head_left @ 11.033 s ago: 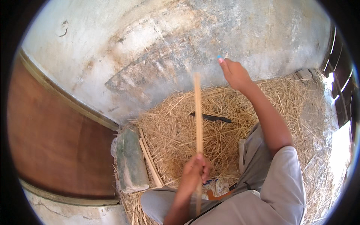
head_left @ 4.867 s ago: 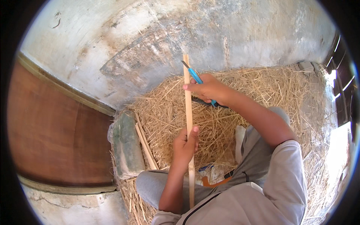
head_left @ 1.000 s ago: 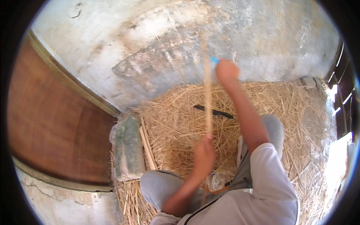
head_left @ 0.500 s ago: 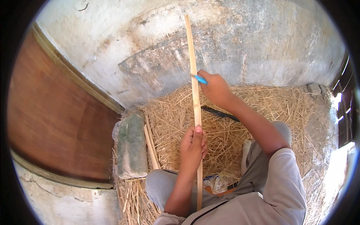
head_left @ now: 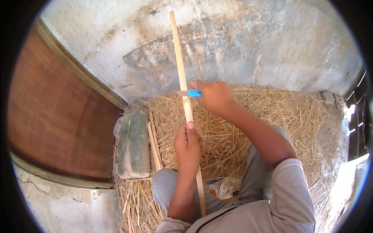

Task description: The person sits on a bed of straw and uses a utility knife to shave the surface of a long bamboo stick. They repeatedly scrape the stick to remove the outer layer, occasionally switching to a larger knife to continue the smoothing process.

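A long, pale strip that looks like split bamboo [head_left: 180, 60] runs from my lap up in front of the wall, its top leaning left. My left hand [head_left: 188, 143] is wrapped round it below the middle, thumb lying along its face. My right hand [head_left: 216, 97] grips a small knife by its bright blue handle [head_left: 194, 93]. The short blade [head_left: 182, 93] points left and lies across the strip, just above a knot-like mark and a little way above my left thumb.
Straw and thin shavings [head_left: 272, 110] cover the floor. To the left lie a grey-green block [head_left: 134, 143] and several pale strips [head_left: 154, 145] beside it. A brown wooden panel [head_left: 58, 112] fills the left wall; a stained plaster wall [head_left: 241, 46] stands ahead.
The knife has come down the strip toward my left hand. The strip's upper end has swung left, and my left hand has shifted slightly left and up. A dark blade-like tool on the straw is now hidden.
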{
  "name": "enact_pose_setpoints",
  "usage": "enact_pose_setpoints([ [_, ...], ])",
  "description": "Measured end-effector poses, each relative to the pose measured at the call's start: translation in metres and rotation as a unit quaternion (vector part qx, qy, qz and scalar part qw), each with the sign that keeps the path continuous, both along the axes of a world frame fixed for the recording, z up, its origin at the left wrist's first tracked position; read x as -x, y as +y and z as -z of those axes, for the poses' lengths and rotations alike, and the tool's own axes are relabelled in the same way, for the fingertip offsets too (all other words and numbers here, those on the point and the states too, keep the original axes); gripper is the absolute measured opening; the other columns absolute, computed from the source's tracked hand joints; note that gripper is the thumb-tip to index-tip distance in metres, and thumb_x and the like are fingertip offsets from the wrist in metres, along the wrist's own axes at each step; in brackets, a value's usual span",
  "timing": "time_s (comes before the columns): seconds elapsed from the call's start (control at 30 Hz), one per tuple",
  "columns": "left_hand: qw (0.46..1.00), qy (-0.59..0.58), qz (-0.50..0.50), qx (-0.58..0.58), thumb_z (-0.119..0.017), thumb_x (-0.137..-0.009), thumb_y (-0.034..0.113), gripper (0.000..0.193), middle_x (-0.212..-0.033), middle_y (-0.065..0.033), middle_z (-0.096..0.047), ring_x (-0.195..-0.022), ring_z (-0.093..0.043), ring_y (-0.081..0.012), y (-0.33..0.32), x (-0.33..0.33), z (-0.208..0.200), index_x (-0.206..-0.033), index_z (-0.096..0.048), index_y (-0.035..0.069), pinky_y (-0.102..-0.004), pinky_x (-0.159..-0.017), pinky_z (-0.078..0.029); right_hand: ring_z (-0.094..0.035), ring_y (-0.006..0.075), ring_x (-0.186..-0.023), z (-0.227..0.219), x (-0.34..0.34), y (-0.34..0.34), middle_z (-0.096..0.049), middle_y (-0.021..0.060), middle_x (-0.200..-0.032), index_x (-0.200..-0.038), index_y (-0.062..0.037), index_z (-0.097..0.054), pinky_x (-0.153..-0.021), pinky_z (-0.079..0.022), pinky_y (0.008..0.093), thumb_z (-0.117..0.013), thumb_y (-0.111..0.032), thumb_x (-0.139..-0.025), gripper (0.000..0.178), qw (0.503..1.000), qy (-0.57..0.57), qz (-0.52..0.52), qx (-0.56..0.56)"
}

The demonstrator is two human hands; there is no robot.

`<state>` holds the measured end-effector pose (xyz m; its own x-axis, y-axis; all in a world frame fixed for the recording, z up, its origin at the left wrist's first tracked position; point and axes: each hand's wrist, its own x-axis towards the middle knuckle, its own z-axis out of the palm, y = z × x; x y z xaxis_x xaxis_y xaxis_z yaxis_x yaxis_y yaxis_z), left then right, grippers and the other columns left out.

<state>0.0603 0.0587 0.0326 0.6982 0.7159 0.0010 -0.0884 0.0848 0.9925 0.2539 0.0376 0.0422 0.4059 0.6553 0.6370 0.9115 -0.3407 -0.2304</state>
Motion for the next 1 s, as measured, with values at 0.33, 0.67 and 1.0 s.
enact_pose_setpoints([
  [0.33,0.998,0.048,0.024,0.024,-0.048,-0.106,0.045,0.037,-0.065,0.0065,-0.04,-0.049,-0.034,-0.0017,-0.017,0.002,-0.002,-0.092,-0.05,0.011,-0.0196,-0.042,-0.028,-0.068,0.0311,-0.059,-0.018,-0.031,0.012,-0.067,0.0149,-0.066,-0.082,-0.0067,-0.066,-0.053,-0.053,0.045,-0.049,-0.033,-0.104,0.039,0.982,0.145,0.114,0.034],
  [0.67,0.993,0.055,0.064,0.078,-0.05,-0.106,0.043,0.035,-0.062,0.0063,-0.038,-0.048,-0.034,-0.0028,-0.027,-0.005,-0.003,-0.09,-0.05,0.011,-0.0202,-0.04,-0.027,-0.062,0.0382,-0.054,-0.001,-0.043,-0.01,-0.061,0.0174,-0.061,-0.095,-0.0064,-0.064,-0.051,-0.047,0.0487,-0.06,-0.029,-0.098,0.023,0.986,0.147,0.044,-0.063],
  [1.0,0.994,0.032,0.054,0.09,-0.049,-0.107,0.042,0.036,-0.061,0.0047,-0.036,-0.045,-0.035,-0.0048,-0.016,0.001,-0.01,-0.087,-0.046,0.012,-0.0218,-0.039,-0.028,-0.058,0.0347,-0.044,-0.005,-0.015,-0.001,-0.055,0.0134,-0.05,-0.074,-0.0068,-0.064,-0.043,-0.045,0.0461,-0.056,-0.034,-0.102,0.039,0.997,0.027,0.033,-0.07],
])
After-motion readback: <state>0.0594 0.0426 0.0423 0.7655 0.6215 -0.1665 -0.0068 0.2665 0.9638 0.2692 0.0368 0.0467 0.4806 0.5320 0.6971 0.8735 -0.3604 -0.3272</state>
